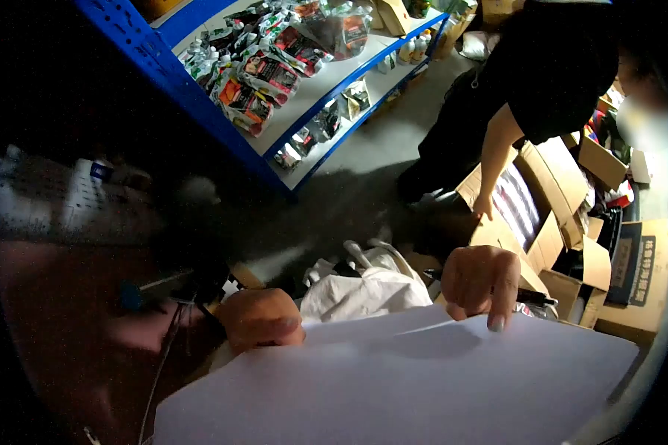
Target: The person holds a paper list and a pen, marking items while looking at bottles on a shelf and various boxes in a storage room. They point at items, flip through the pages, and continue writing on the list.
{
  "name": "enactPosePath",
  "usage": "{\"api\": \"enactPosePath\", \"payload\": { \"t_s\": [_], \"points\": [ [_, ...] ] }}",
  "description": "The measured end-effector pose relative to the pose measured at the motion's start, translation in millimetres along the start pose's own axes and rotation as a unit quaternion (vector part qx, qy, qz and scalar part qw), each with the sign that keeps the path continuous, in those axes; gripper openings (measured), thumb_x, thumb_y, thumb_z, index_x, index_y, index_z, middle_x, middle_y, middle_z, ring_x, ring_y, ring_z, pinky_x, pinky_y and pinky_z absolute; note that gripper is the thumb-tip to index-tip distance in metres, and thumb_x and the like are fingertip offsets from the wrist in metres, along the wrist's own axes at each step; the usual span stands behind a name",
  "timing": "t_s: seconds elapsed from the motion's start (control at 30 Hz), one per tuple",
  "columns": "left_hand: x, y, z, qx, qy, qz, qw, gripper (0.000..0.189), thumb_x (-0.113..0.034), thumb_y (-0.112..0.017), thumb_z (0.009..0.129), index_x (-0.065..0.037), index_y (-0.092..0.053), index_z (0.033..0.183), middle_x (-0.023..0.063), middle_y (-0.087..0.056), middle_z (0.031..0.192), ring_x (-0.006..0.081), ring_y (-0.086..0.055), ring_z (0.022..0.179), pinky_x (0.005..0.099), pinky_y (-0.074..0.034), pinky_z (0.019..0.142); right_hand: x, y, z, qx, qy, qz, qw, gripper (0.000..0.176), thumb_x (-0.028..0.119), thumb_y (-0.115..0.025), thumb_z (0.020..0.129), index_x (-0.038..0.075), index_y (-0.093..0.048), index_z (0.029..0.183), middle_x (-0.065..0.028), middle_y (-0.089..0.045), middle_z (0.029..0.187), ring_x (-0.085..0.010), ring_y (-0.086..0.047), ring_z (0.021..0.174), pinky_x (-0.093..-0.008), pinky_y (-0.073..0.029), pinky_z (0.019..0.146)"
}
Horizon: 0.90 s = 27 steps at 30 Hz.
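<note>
White paper (393,393) fills the lower part of the head view, its far edge toward my two hands. At its upper left edge my left hand (263,319) is closed, thumb over the sheet. My right hand (482,285) has its fingers curled round a black pen (534,298), which sticks out on both sides of the fist. One finger of that hand points down, its tip at the paper's far edge. Just beyond the paper lies a crumpled white cloth bag (371,285).
Blue-framed shelving (274,148) at the top holds many printed pouches (267,74). On the right, a person in dark clothes (549,67) reaches toward an open cardboard box (560,170). More boxes (631,274) stand along the right. A thin cable (159,371) hangs at lower left.
</note>
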State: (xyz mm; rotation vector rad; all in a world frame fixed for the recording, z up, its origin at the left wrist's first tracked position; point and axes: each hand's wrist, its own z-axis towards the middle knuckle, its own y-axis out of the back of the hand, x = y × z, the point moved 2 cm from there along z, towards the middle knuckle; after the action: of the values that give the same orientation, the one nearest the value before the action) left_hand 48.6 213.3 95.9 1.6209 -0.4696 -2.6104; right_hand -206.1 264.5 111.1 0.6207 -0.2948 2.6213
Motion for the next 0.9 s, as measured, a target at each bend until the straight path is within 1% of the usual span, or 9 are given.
{"api": "enactPosePath", "payload": {
  "t_s": [0.03, 0.17, 0.2, 0.3, 0.4, 0.5, 0.7, 0.83, 0.9],
  "points": [
    [3.1, 2.3, -4.1, 0.006, 0.016, 0.002, 1.0, 0.012, -0.017, -0.048, 0.08, -0.007, -0.049, 0.086, 0.0043, -0.05, 0.061, 0.0204, -0.045, 0.042, 0.0291, -0.03, 0.033, -1.4, 0.8, -0.2, -0.031, 0.003, -0.006, 0.999, 0.026, 0.014, -0.046, 0.082, -0.007, -0.055, 0.093, -0.0111, -0.055, 0.054, -0.0187, -0.049, 0.036, -0.0288, -0.033, 0.034],
    [17.5, 10.1, -8.0, -0.032, -0.125, 0.002, 0.992, 0.007, -0.017, -0.047, 0.081, -0.01, -0.046, 0.081, 0.0038, -0.049, 0.061, 0.0194, -0.044, 0.042, 0.0287, -0.029, 0.032, -3.4, 11.7, -3.9, -0.006, 0.015, 0.009, 1.0, 0.024, 0.012, -0.045, 0.082, -0.004, -0.055, 0.097, -0.0068, -0.048, 0.049, -0.0159, -0.043, 0.034, -0.0281, -0.03, 0.034],
    [21.4, 11.1, -3.8, -0.046, -0.159, -0.005, 0.986, 0.006, -0.017, -0.046, 0.082, -0.011, -0.045, 0.08, 0.0037, -0.049, 0.061, 0.0191, -0.044, 0.042, 0.0286, -0.029, 0.032, -2.0, 20.7, 1.3, 0.039, 0.022, 0.016, 0.999, 0.024, 0.012, -0.044, 0.083, -0.002, -0.055, 0.099, -0.0049, -0.045, 0.048, -0.0148, -0.041, 0.033, -0.0278, -0.028, 0.034],
    [15.7, 43.7, 30.7, 0.02, -0.222, -0.044, 0.974, 0.016, -0.02, -0.048, 0.082, -0.02, -0.048, 0.098, 0.0018, -0.047, 0.06, 0.0167, -0.044, 0.042, 0.0265, -0.027, 0.032, 4.9, 34.5, 10.2, 0.085, 0.041, 0.004, 0.996, 0.024, 0.012, -0.041, 0.085, 0.005, -0.056, 0.103, 0.0013, -0.033, 0.046, -0.0106, -0.032, 0.033, -0.0263, -0.023, 0.034],
    [27.6, 62.9, 43.7, 0.015, -0.216, -0.11, 0.97, 0.032, -0.023, -0.051, 0.081, -0.027, -0.044, 0.112, 0.0009, -0.047, 0.059, 0.0143, -0.044, 0.042, 0.0244, -0.026, 0.031, 14.8, 57.3, 10.0, 0.091, 0.042, -0.011, 0.995, 0.023, 0.014, -0.044, 0.085, 0.009, -0.056, 0.103, 0.0021, -0.031, 0.046, -0.0091, -0.031, 0.033, -0.0252, -0.021, 0.034],
    [26.3, 88.1, 57.8, -0.018, -0.202, -0.083, 0.976, 0.042, -0.027, -0.052, 0.08, -0.032, -0.039, 0.119, 0.0013, -0.047, 0.055, 0.0109, -0.044, 0.04, 0.0213, -0.025, 0.029, 23.9, 82.6, 15.7, 0.078, 0.037, -0.032, 0.996, 0.022, 0.016, -0.045, 0.085, 0.014, -0.058, 0.103, 0.0026, -0.031, 0.046, -0.0081, -0.028, 0.033, -0.0243, -0.02, 0.034],
    [33.6, 132.4, 73.4, -0.036, -0.196, -0.031, 0.979, 0.041, -0.027, -0.051, 0.08, -0.034, -0.04, 0.118, 0.0024, -0.045, 0.047, 0.0067, -0.041, 0.035, 0.0177, -0.023, 0.027, 33.3, 126.7, 29.0, 0.072, 0.03, -0.059, 0.995, 0.023, 0.022, -0.042, 0.087, 0.019, -0.059, 0.102, 0.0031, -0.031, 0.047, -0.0061, -0.028, 0.034, -0.0224, -0.02, 0.036],
    [54.0, 167.6, 82.7, -0.004, -0.223, -0.059, 0.973, 0.04, -0.024, -0.054, 0.078, -0.03, -0.043, 0.117, 0.0023, -0.047, 0.052, 0.0085, -0.043, 0.039, 0.0195, -0.027, 0.03, 38.8, 145.3, 25.9, 0.04, 0.038, -0.096, 0.994, 0.022, 0.022, -0.046, 0.084, 0.016, -0.058, 0.102, 0.0017, -0.036, 0.053, -0.0069, -0.033, 0.04, -0.0215, -0.024, 0.039],
    [69.3, 189.8, 79.8, 0.005, -0.184, -0.076, 0.98, 0.036, -0.021, -0.055, 0.077, -0.025, -0.046, 0.111, 0.0045, -0.048, 0.058, 0.0113, -0.045, 0.045, 0.0216, -0.03, 0.037, 41.4, 155.0, 11.7, -0.015, 0.028, -0.139, 0.99, 0.023, 0.019, -0.049, 0.082, 0.014, -0.055, 0.104, 0.0004, -0.039, 0.06, -0.0082, -0.037, 0.047, -0.0212, -0.027, 0.043]
  ]
}}
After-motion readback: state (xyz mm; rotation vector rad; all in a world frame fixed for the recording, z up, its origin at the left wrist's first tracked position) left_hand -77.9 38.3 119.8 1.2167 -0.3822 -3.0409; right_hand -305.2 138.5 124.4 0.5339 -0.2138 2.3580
